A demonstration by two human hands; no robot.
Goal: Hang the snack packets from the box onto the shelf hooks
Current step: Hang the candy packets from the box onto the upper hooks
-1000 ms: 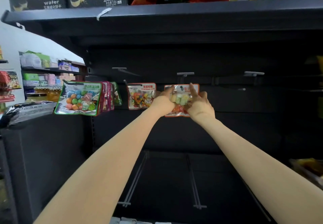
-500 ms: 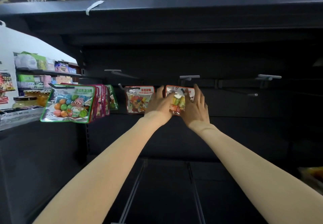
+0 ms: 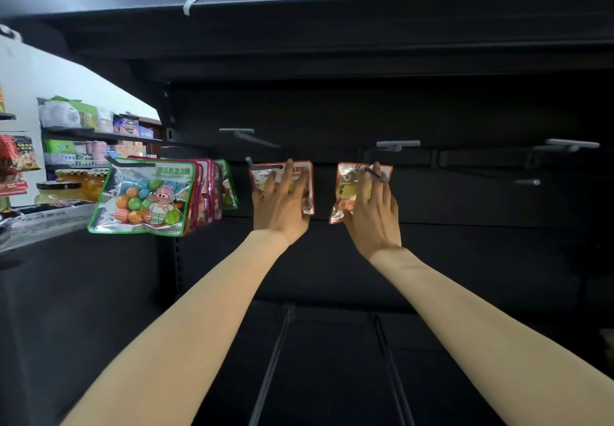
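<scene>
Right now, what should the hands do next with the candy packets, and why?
Probably the right hand should slide its packet further back on the hook, then let go. The packet hangs tilted near the hook's tip. The left hand rests flat on the neighbouring packet.

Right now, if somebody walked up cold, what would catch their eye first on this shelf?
Probably the two bare hands pressed flat against red-edged packets at mid-shelf: the left hand on the left packet, the right hand on the right packet, which sits tilted. Next, the bright bunch of green-edged cartoon packets hanging on a hook further left. Against the dark back panel, an empty hook stands out on the right.
</scene>
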